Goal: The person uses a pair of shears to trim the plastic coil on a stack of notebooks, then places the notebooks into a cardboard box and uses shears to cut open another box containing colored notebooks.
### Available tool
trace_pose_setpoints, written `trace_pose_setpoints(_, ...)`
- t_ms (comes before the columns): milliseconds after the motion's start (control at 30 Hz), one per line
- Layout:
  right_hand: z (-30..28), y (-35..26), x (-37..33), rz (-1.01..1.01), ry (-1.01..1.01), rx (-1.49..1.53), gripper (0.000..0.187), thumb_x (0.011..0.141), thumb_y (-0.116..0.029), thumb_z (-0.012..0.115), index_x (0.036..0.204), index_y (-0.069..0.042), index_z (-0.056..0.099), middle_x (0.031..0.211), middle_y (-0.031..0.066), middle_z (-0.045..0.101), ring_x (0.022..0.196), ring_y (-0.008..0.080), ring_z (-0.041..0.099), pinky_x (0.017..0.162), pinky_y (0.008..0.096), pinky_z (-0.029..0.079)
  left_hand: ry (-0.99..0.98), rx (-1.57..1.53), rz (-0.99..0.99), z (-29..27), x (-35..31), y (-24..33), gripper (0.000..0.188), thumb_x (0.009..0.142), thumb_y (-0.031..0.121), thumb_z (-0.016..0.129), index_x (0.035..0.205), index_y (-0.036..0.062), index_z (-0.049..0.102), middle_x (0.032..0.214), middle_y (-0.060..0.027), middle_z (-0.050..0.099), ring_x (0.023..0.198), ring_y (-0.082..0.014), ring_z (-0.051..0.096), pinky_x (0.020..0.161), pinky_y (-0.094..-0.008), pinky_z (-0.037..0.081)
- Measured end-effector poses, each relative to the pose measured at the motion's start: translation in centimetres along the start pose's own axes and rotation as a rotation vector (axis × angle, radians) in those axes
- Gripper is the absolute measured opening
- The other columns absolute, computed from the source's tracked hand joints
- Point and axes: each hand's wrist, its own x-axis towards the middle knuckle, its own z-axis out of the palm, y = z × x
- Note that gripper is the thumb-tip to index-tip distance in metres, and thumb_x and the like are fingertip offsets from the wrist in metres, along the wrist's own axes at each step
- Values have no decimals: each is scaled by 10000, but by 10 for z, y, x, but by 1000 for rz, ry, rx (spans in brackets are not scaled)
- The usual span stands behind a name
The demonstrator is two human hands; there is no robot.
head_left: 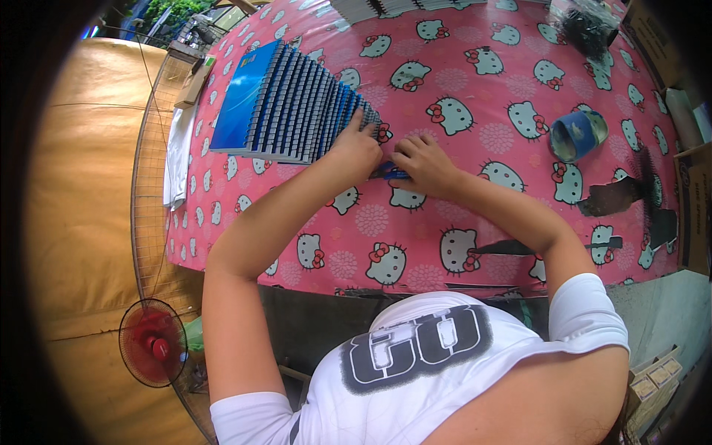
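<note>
A long row of spiral-bound notebooks (300,104) with blue covers lies overlapped on the table, fanned from left to centre with their coils showing. At the row's right end is my left hand (357,152), index finger stretched out and touching the coils of the last notebooks. Just to its right, my right hand (426,167) is bent over a small blue and black tool (395,172). The fingers cover most of that tool, so its exact kind is hidden. Both hands rest low, close to the tabletop.
A pink cartoon-cat tablecloth (437,215) covers the table, torn at right. On it stand a blue-labelled clear roll or jar (578,136), a black plastic bundle (588,31) and white stacks (356,9) at the far edge. Cartons (694,208) line the right; a red fan (153,343) stands lower left.
</note>
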Motion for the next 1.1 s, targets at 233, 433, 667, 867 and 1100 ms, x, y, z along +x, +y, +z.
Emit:
trace_pose_setpoints(233, -11, 3, 16, 38, -108, 101, 389, 590, -280, 753, 876, -57, 614, 944, 119, 555, 912, 306, 549, 756, 416, 454, -62, 47, 19, -1, -2, 0, 391, 727, 228, 679, 1111, 160, 654, 1218, -5, 581, 1320, -262, 357, 1100, -599, 119)
trace_pose_setpoints(433, -13, 4, 20, 62, -150, 78, 437, 600, -324, 769, 926, -79, 611, 950, 111, 552, 927, 306, 551, 806, 426, 435, -86, 140, 44, 2, -2, 1, 455, 785, 290, 627, 1234, 333, 575, 1336, 32, 490, 1345, -266, 316, 1086, -633, 96)
trace_pose_setpoints(667, -7, 2, 14, 172, -203, 130, 383, 638, -315, 720, 896, -45, 634, 936, 129, 585, 912, 308, 590, 769, 441, 472, -153, 165, 41, -5, 2, 1, 440, 771, 278, 642, 1209, 261, 604, 1310, 35, 520, 1342, -273, 322, 1084, -638, 95)
trace_pose_setpoints(867, -33, 10, 47, 732, -704, 741, 388, 742, -328, 684, 881, 33, 651, 744, 142, 645, 659, 264, 662, 591, 415, 521, -103, 130, 26, 4, 3, 1, 421, 743, 284, 675, 1157, 212, 638, 1286, 36, 540, 1339, -274, 326, 1089, -630, 103)
trace_pose_setpoints(1100, -30, -1, 41, 676, -707, 596, 387, 800, -360, 657, 905, 13, 654, 761, 158, 648, 740, 308, 659, 641, 451, 496, -102, 142, 48, 6, 0, 3, 397, 774, 320, 639, 1171, 302, 624, 1332, 8, 501, 1354, -289, 290, 1082, -646, 81)
